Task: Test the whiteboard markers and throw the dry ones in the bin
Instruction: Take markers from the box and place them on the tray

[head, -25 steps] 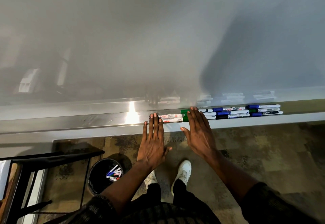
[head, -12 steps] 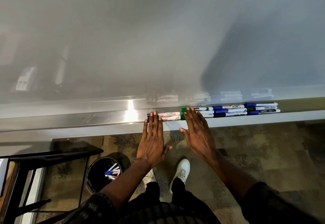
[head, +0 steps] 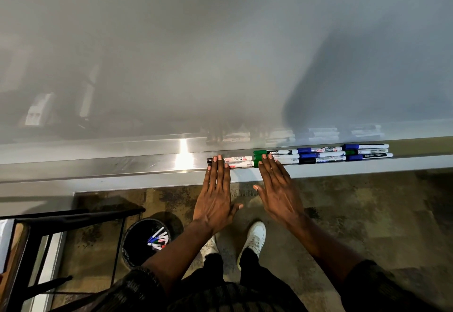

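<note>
Tray [head: 122, 166] holds markers [head: 318, 156] toward its right end; left hand [head: 217, 204] and right hand [head: 279, 194] lie flat, fingers straight, fingertips touching the leftmost markers.

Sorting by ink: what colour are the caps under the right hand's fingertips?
Those caps are green, at the right hand; head view.

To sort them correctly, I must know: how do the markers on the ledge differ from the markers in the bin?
The ledge markers lie in neat parallel rows on the metal ledge; the bin markers lie jumbled, crossing, inside the black bin. Straight fingers of the left hand and right hand rest on ledge markers; nothing touches the bin markers. Both have white barrels and coloured caps.
</note>
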